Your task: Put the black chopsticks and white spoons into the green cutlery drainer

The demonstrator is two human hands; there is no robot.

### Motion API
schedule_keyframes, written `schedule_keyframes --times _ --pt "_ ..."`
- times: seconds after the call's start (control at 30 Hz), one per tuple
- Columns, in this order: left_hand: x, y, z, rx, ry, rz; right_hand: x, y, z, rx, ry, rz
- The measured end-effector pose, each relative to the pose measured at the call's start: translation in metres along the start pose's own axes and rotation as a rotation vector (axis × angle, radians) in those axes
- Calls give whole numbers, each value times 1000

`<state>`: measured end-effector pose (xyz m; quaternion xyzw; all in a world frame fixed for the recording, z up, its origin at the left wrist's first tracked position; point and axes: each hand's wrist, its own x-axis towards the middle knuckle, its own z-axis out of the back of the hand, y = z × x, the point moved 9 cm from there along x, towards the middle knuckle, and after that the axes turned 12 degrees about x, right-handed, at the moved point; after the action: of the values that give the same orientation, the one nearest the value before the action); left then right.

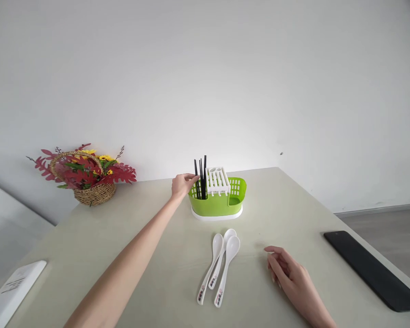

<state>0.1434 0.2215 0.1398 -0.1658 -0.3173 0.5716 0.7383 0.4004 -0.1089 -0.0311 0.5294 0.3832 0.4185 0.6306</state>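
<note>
Several black chopsticks [204,180] stand upright in the left compartment of a green cutlery caddy [213,208] with a white slotted top [218,181] and a white base. My left hand [183,184] reaches to the caddy's left side, its fingertips closed around a chopstick at the left of the bunch; the exact grip is partly hidden. Closer to me, three white spoons [227,264] lie in an overlapping fan, bowls away from me. My right hand [289,273] rests on the table to the right of the spoons, fingers loosely bent and apart, holding nothing.
On the table [150,273], a wicker basket [95,195] of red and yellow artificial flowers stands at the back left. A white box-like object [15,291] lies at the near left, and a long black flat object [372,269] lies along the right edge. A wall rises behind.
</note>
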Motion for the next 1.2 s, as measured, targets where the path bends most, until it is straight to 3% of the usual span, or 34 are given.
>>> schedule_keyframes --times 0.17,0.37,0.47,0.6,0.7,0.9,1.2 --pt "-17 9 18 -48 -72 1 1 -5 -1 -9 19 -1" --pt "-46 63 57 -26 -198 178 -2 -8 0 -24 3 18" --pt "-70 88 56 -3 -109 222 -3 -6 0 -23 -1 44" --pt "-120 101 24 13 128 175 -3 -2 2 -9 -19 79" --pt "-162 95 -3 34 229 109 -5 3 3 5 -26 114" --pt "-218 67 -32 101 220 -10 -6 5 5 17 -43 139" --pt "-228 26 -41 89 239 -155 -2 -4 7 22 -42 134"
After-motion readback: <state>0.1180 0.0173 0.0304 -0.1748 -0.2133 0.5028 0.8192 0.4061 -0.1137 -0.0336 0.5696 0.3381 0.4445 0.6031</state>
